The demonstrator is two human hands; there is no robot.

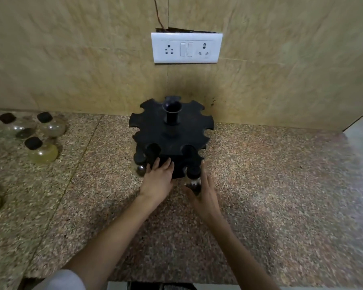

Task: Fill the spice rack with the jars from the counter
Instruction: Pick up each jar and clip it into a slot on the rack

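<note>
Counter (281, 185) right of the spice rack (172, 130) gives passage; jars (42, 151) stand far left, wall (82, 70) close behind

My left hand (158, 181) lies flat against the rack's (172, 130) lower front. My right hand (205, 195), fingers straight, sits just beside a jar (193, 176) in the lower tier. Spare jars (42, 151) stand well left on the counter (260, 185), switchboard (186, 48) above.

Jars (42, 152) left of rack (172, 130)
</note>
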